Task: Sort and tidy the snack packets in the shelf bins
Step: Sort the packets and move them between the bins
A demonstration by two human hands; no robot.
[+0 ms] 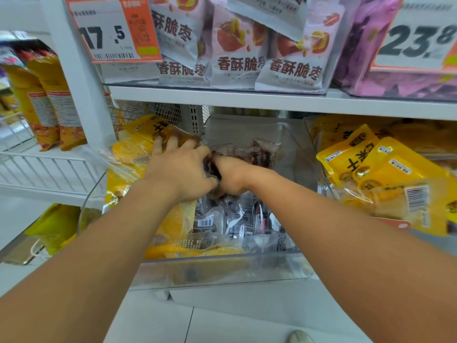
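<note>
Both hands reach into the clear bin (222, 271). The left hand (183, 169) and right hand (231, 177) together grip a dark clear-wrapped packet (247, 154) between them. Yellow packets (138, 142) lie just left of the left hand.

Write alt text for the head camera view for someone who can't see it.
Both hands, left hand and right hand, reach into a clear shelf bin, gripping dark snack packets between yellow packets. Pale packets and price tags sit on the shelf above.
</note>
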